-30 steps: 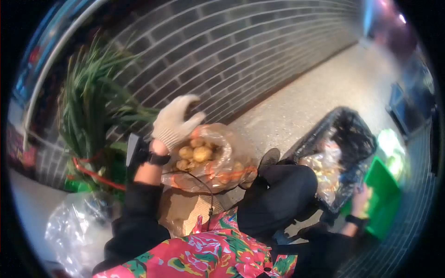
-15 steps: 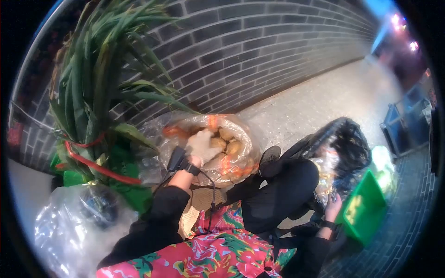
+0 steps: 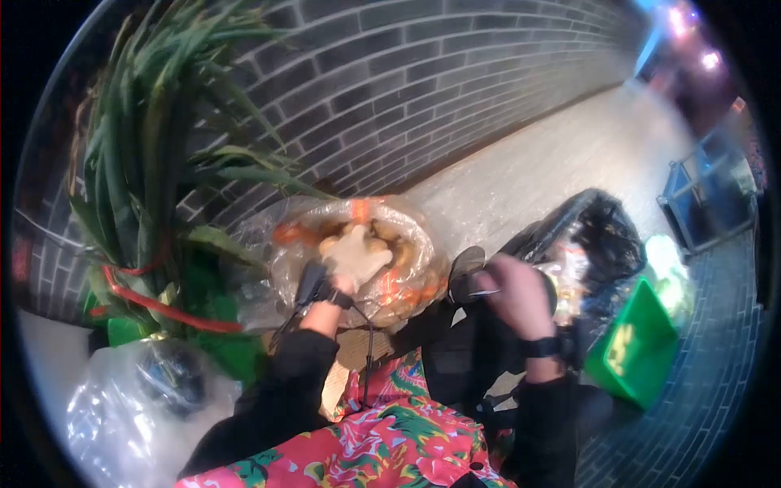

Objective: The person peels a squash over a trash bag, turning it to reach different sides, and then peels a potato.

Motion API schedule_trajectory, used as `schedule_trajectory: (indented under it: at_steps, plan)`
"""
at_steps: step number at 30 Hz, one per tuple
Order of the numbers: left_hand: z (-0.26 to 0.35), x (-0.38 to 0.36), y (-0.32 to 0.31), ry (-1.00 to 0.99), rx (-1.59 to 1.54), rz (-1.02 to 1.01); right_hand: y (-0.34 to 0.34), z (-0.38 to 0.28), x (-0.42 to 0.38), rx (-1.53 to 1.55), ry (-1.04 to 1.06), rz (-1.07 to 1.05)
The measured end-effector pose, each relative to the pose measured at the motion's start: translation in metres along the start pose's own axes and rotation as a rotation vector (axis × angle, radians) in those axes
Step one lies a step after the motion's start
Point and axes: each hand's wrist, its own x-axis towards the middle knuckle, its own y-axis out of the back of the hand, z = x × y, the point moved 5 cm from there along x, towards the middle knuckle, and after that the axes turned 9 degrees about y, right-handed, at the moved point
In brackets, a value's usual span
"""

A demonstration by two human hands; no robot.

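My left hand (image 3: 356,257), in a pale glove, reaches into an open clear plastic bag (image 3: 419,236) with orange markings. Its fingers curl down over the potatoes (image 3: 396,244) inside; the fingertips are partly hidden. My right hand (image 3: 521,299) is bare and smeared by motion, raised over my dark-trousered leg to the right of the bag. It is closed on a small shiny metal tool (image 3: 486,289) whose kind is too blurred to make out. The tool's tip points left toward the potato bag.
A green bin (image 3: 634,358) holding some yellowish pieces stands at the right. Behind it lie a black plastic bag (image 3: 622,232) and a blue crate (image 3: 708,199). Tall leeks (image 3: 146,163) tied with red stand at the left above a clear bag (image 3: 114,415). A brick wall (image 3: 423,81) runs behind.
My right hand has risen from beside the green bin and moved left over my leg, with the metal tool now showing. My left hand stays in the potato bag, its fingers slightly shifted.
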Motion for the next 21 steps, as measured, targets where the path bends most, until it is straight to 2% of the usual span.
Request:
schedule_trajectory:
  at_steps: [1, 3, 4, 5, 7, 9, 10, 11, 13, 14, 15, 17, 18, 20, 21]
  plan:
    - [-0.007, -0.003, 0.005, 0.038, -0.142, -0.084, -0.022, -0.010, 0.011, 0.016, 0.122, -0.124]
    - [-0.013, -0.009, 0.018, -0.063, -0.469, -0.163, -0.045, -0.030, 0.017, 0.178, 0.304, -0.069]
    - [-0.008, -0.004, 0.023, -0.332, -0.650, -0.161, -0.050, -0.032, 0.018, 0.211, 0.328, -0.071]
    - [-0.006, 0.001, 0.020, -0.440, -0.900, -0.209, -0.052, -0.033, 0.017, 0.243, 0.351, -0.072]
    - [0.034, -0.025, 0.048, -0.102, -1.468, -0.648, -0.036, -0.030, 0.008, 0.251, 0.362, -0.039]
    - [0.083, -0.033, 0.063, -0.155, -1.666, -1.073, -0.016, -0.009, -0.005, 0.232, 0.280, -0.016]
    - [0.114, -0.037, 0.078, -0.236, -1.632, -1.117, 0.005, 0.002, -0.014, 0.260, 0.181, -0.015]
    - [0.150, -0.038, 0.089, -0.440, -1.578, -1.135, 0.027, 0.013, -0.025, 0.218, 0.169, 0.090]
    - [0.235, -0.040, 0.112, -0.599, -1.501, -1.108, 0.066, 0.053, -0.054, 0.193, 0.032, 0.148]
    - [0.284, -0.044, 0.118, -0.656, -1.489, -1.130, 0.088, 0.071, -0.072, 0.294, 0.056, 0.296]
    - [0.329, -0.053, 0.126, -0.722, -1.306, -1.020, 0.109, 0.089, -0.089, 0.247, 0.024, 0.380]
    - [0.420, -0.058, 0.116, -0.871, -1.116, -0.770, 0.129, 0.147, -0.132, 0.245, -0.086, 0.703]
    - [0.454, -0.063, 0.101, -0.924, -1.078, -0.629, 0.133, 0.181, -0.157, 0.452, -0.324, 0.697]
    - [0.504, -0.069, 0.060, -1.013, -1.039, -0.322, 0.147, 0.222, -0.201, 0.715, -0.389, 1.022]
    - [0.516, -0.081, 0.029, -0.940, -1.175, -0.544, 0.153, 0.244, -0.222, 0.795, -0.418, 1.160]
